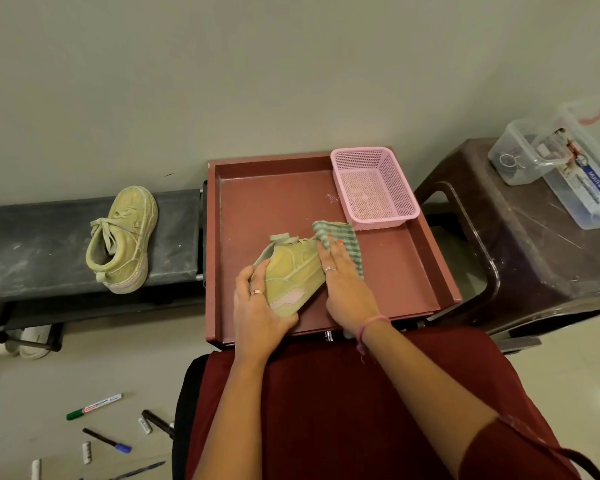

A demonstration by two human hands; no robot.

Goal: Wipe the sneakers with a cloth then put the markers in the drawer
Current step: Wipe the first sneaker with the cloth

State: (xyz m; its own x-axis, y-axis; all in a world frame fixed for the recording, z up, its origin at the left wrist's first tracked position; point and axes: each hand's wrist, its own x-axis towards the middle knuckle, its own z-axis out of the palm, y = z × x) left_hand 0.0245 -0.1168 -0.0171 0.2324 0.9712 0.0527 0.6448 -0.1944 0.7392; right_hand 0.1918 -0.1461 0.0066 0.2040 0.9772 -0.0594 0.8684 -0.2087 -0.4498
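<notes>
A yellow-green sneaker [293,271] lies on its side in the open maroon drawer [257,202]. My left hand [257,306] grips its heel end. My right hand [347,285] presses a green striped cloth [343,240] flat against the sneaker's toe end. The second sneaker [123,239] stands upright on the dark bench [32,244] to the left. Several markers lie on the floor at the lower left, among them a green-capped one [94,407] and a blue-capped one [108,441].
A pink mesh basket [374,188] sits in the drawer's far right corner. A brown plastic stool [520,237] to the right carries clear plastic boxes [561,168]. White shoes [21,341] rest under the bench. My lap in maroon cloth is below the drawer.
</notes>
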